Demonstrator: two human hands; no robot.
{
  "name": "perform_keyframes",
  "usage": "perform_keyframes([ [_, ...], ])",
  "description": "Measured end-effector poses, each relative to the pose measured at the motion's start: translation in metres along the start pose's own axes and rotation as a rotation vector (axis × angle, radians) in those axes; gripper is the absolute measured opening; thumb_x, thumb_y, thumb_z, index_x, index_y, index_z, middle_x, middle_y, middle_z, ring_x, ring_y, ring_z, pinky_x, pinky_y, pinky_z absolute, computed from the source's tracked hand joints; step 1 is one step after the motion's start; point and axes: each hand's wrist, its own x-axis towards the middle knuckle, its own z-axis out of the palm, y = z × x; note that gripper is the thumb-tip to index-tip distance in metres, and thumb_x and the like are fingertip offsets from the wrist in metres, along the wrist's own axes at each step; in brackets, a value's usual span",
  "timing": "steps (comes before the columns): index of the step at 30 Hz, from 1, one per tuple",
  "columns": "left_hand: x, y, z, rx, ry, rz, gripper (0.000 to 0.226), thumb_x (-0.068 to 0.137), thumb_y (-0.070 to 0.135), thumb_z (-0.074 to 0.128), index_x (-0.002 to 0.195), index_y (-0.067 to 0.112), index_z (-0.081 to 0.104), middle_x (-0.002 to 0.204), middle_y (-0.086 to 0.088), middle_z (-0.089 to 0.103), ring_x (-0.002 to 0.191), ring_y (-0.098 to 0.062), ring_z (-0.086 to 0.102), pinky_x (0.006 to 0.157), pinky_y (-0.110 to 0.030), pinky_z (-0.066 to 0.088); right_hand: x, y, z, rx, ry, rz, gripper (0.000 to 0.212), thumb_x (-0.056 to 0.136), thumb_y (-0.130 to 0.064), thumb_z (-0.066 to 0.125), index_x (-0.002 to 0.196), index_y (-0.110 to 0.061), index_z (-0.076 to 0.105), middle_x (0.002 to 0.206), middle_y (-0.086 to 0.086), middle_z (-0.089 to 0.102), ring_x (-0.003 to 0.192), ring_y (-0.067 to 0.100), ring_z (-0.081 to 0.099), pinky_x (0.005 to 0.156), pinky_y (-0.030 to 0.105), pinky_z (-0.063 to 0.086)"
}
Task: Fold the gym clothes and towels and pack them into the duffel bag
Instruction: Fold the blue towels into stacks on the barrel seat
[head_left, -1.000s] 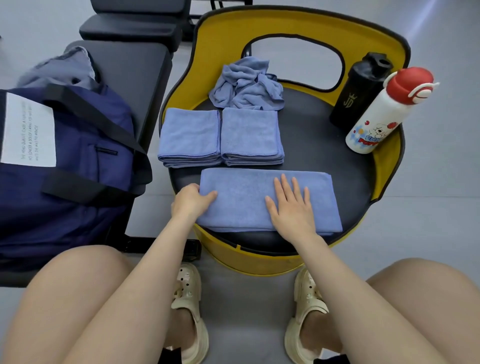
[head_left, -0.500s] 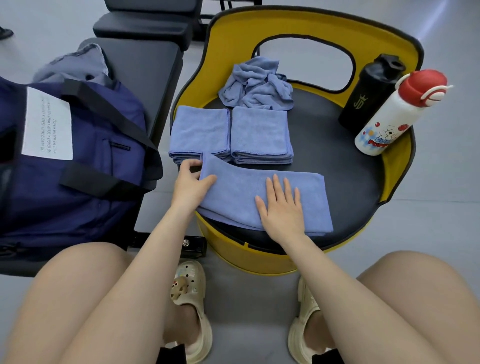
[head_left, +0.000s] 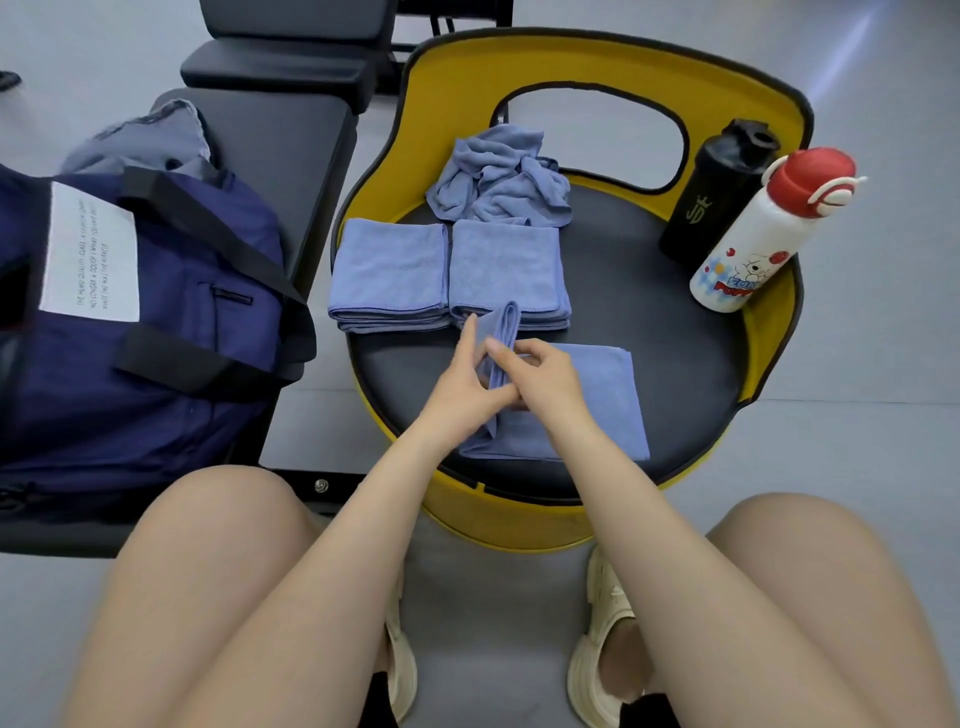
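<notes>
We are folding the blue towel on the yellow chair, and its left half, flat on the seat a second ago, is now lifting up and over toward the right. Our left hand is pinching the raised edge between thumb and fingers, while our right hand, no longer flat on the cloth, is curling its fingertips onto the same fold. Two folded towels are sitting further back on the chair, a crumpled one behind them; the duffel bag is waiting left of it, so packing is likely still ahead.
</notes>
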Motion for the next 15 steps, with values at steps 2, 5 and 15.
perform_keyframes([
  [2, -0.004, -0.002, 0.002, 0.052, -0.083, 0.014, 0.097, 0.084, 0.014, 0.068, 0.152, 0.026, 0.001, 0.139, 0.005, 0.045, 0.104, -0.009, 0.055, 0.068, -0.005, 0.044, 0.003, 0.005, -0.002, -0.056, 0.022, 0.040, 0.016, 0.085, -0.029, 0.069, 0.097, -0.020, 0.065, 0.090, 0.002, 0.070, 0.088, 0.020, 0.067, 0.077, 0.037, 0.057],
  [5, -0.008, -0.009, 0.001, 0.341, -0.130, 0.093, 0.105, 0.077, 0.025, 0.076, 0.153, 0.024, 0.004, 0.141, 0.000, 0.037, 0.122, -0.014, 0.038, 0.098, -0.021, 0.035, 0.002, 0.009, -0.010, -0.143, 0.068, 0.061, 0.007, 0.085, -0.013, 0.061, 0.089, -0.018, 0.063, 0.083, -0.001, 0.066, 0.083, 0.018, 0.064, 0.070, 0.032, 0.052],
  [15, -0.016, -0.037, 0.027, 0.669, 0.034, 0.322, 0.071, 0.088, -0.002, 0.051, 0.149, 0.021, 0.024, 0.157, 0.001, 0.017, 0.146, -0.016, 0.011, 0.111, -0.027, 0.025, -0.008, 0.010, -0.041, -0.080, 0.200, 0.045, 0.010, 0.090, -0.016, 0.051, 0.085, -0.016, 0.060, 0.068, -0.009, 0.054, 0.063, 0.008, 0.049, 0.051, 0.019, 0.033],
])
